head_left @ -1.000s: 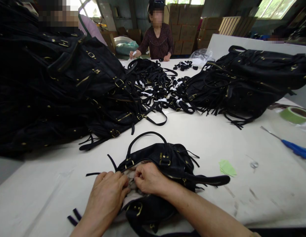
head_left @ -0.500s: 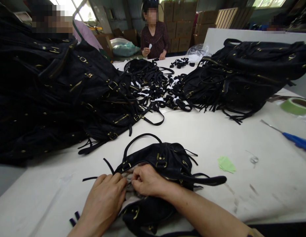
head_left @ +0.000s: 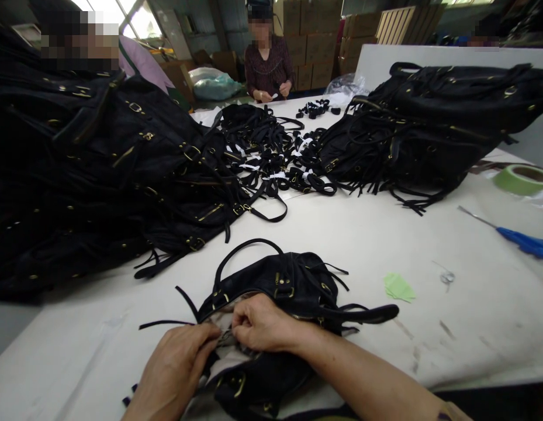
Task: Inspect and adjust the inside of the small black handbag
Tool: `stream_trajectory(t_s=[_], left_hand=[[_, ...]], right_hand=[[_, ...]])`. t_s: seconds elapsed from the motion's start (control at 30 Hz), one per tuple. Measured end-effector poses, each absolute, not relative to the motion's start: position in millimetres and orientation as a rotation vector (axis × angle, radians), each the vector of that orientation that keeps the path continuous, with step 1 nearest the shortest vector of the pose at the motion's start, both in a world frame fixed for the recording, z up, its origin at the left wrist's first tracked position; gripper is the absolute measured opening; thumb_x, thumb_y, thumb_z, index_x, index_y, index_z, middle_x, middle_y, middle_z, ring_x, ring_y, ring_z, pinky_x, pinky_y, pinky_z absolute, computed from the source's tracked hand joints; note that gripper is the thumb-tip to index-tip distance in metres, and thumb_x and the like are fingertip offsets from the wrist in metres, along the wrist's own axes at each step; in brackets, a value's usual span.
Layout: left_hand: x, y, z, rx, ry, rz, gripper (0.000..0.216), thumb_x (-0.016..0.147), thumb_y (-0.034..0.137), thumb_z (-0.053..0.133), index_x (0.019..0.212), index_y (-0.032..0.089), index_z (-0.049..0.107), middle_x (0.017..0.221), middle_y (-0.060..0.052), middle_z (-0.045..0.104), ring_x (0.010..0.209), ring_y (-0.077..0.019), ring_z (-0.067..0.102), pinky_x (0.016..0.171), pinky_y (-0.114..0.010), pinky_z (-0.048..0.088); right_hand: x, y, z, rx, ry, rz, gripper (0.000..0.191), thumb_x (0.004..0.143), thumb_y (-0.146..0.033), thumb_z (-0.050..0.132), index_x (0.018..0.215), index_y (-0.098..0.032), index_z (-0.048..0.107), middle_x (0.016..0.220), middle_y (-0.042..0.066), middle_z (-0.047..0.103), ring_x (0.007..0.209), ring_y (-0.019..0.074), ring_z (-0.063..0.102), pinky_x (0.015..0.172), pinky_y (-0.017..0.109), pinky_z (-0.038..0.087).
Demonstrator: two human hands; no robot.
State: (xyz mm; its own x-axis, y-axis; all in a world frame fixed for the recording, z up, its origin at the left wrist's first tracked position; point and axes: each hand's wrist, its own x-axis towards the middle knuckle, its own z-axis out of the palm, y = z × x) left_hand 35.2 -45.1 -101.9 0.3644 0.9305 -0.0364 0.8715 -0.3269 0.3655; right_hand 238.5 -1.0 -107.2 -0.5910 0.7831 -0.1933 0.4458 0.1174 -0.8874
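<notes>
Pinching at the mouth of a black bag [head_left: 293, 286], both hands meet just this side of its open top edge: the left hand [head_left: 177, 365] has its grip pressed together on the pale lining [head_left: 227, 345], and the right hand [head_left: 260, 321] closes its fingertips on the same spot, perhaps on a small fitting too hidden to name. The bag lies flat on the tabletop [head_left: 385, 234] straight ahead of the hands, its long axis running left to right, handle [head_left: 247, 248] arched on the far side; neither hand is clearly nearer. Nothing shows inside but lining. Beyond lie a bag heap [head_left: 100, 175] at left, another pile [head_left: 429, 128] at right, straps [head_left: 271, 152] between, a tape roll [head_left: 522, 178], and a person [head_left: 266, 64] at the far end.
</notes>
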Motion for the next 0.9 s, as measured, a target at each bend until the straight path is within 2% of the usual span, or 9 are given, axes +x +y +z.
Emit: stream_trajectory(t_s=[0.27,0.47,0.73,0.9], left_hand=[[39,-52,-103,1.861,1.747,0.442,0.018,0.078,0.044,0.059,0.081,0.031,0.071,0.083,0.002,0.071,0.085,-0.0215,0.065,0.078,-0.033,0.051],[40,-51,-104,1.752,1.769,0.504,0.02,0.075,0.047,0.061,0.079,0.031,0.072,0.081,0.002,0.07,0.082,-0.0207,0.066,0.075,-0.03,0.053],[39,-51,-107,1.766,1.727,0.558,0.021,0.076,0.049,0.063,0.077,0.03,0.072,0.079,0.001,0.07,0.079,-0.0197,0.066,0.072,-0.028,0.054],[37,-54,-112,1.822,1.703,0.61,0.021,0.079,0.049,0.063,0.079,0.029,0.072,0.079,0.002,0.069,0.078,-0.0184,0.066,0.071,-0.026,0.053]], right_hand=[[238,-7,-111,-1.234,-2.24,1.521,0.006,0.063,-0.011,0.061,0.06,-0.015,0.064,0.044,-0.005,0.042,0.042,0.0094,0.041,0.037,0.017,0.025],[235,-5,-109,-1.286,-2.224,1.551,0.007,0.063,-0.014,0.059,0.061,-0.015,0.066,0.047,-0.003,0.05,0.042,0.0092,0.045,0.039,0.017,0.027],[229,-4,-109,-1.361,-2.272,1.439,0.007,0.063,-0.017,0.06,0.058,-0.016,0.065,0.042,-0.003,0.046,0.038,0.0098,0.039,0.036,0.019,0.023],[228,-2,-103,-1.382,-2.431,1.296,0.012,0.068,-0.021,0.06,0.065,-0.015,0.07,0.053,0.003,0.06,0.044,0.0125,0.045,0.041,0.022,0.028]])
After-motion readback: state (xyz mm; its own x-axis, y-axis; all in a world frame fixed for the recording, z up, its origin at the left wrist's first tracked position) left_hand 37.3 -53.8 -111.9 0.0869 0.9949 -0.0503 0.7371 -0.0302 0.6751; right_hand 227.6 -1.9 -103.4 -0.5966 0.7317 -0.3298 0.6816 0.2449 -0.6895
